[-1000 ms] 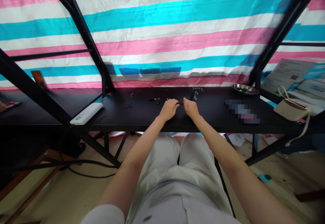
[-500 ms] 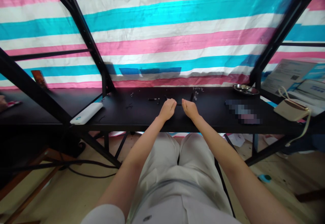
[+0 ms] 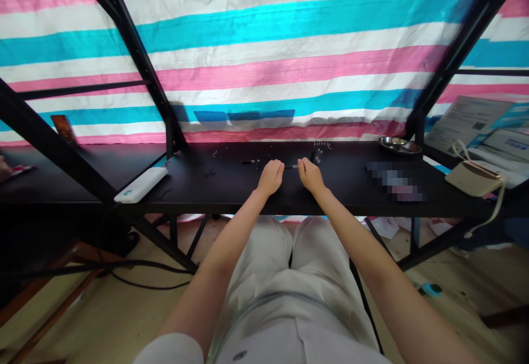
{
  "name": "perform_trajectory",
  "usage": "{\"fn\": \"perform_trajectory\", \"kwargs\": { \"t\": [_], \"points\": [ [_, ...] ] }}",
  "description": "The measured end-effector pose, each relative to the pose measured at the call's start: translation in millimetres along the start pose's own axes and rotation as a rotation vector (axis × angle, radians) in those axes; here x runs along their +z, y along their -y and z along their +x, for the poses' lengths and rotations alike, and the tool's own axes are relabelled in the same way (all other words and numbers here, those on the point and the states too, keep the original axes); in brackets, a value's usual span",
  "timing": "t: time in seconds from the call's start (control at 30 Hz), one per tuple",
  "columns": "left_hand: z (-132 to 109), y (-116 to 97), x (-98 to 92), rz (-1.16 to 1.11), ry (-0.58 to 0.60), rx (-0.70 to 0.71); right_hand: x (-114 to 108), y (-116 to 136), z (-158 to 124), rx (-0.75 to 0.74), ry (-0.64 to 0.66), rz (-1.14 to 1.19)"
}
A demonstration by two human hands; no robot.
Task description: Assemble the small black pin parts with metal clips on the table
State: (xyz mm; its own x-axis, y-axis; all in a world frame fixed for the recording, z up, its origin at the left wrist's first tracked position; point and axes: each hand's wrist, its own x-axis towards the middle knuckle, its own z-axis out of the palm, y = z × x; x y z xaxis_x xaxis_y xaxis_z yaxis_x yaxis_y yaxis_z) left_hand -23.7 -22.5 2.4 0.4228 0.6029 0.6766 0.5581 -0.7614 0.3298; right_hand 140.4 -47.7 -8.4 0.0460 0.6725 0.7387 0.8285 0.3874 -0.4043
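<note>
Just above the front half of the black table (image 3: 198, 190), my two hands face each other with a slim dark pen (image 3: 291, 166) spanning the gap between them. My left hand (image 3: 270, 178) is closed around its left end. The other end is pinched in my right hand (image 3: 311, 178); the fingertips of both hands are largely hidden. Left of my left hand lies a short dark pen piece (image 3: 248, 161), with a small dark part (image 3: 258, 164) beside it. Behind my right hand are several small clear pieces (image 3: 318, 156) and a row of tiny whitish pieces (image 3: 321, 144).
A white power bank (image 3: 141, 184) lies at the table's left end. On the right are a shiny metal dish (image 3: 399, 145), a blurred-out item (image 3: 394, 181) and a beige purse (image 3: 475, 179). Black frame posts (image 3: 142, 58) slant up on both sides. Another person's hand (image 3: 5, 169) shows far left.
My hands have drawn slightly apart, and more of the pen shows between them, including a lighter section. The dark tip that stuck out behind my left hand no longer shows.
</note>
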Motion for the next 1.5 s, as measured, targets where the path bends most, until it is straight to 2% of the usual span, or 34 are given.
{"fn": "perform_trajectory", "kwargs": {
  "t": [0.23,0.43,0.6,0.93,1.13,1.23,1.33,1.5],
  "points": [
    [0.4,7.6,2.8,-0.021,-0.062,-0.065,-4.1,1.6,-0.1,0.033,0.094,0.086],
    [1.0,12.2,3.5,-0.031,-0.094,-0.114,-3.7,1.5,0.0,-0.084,0.127,0.137],
    [1.3,12.3,3.0,-0.01,-0.121,-0.123,0.9,-5.2,-0.2,-0.112,0.169,0.085],
    [1.3,12.6,2.5,-0.012,-0.134,-0.108,3.7,-7.6,-0.7,-0.157,0.176,0.023],
    [2.6,16.3,1.9,0.002,-0.239,-0.166,5.3,-10.5,-0.2,-0.085,0.175,-0.106],
    [2.4,20.6,3.5,-0.018,-0.268,-0.189,4.2,-9.7,-0.2,-0.056,0.13,-0.124],
    [1.4,22.0,5.9,-0.041,-0.224,-0.166,3.8,-8.2,-0.7,-0.126,0.103,-0.055],
    [-0.2,16.7,8.7,-0.067,-0.052,-0.024,7.9,-9.7,-1.8,-0.229,0.211,-0.036]
  ]
}}
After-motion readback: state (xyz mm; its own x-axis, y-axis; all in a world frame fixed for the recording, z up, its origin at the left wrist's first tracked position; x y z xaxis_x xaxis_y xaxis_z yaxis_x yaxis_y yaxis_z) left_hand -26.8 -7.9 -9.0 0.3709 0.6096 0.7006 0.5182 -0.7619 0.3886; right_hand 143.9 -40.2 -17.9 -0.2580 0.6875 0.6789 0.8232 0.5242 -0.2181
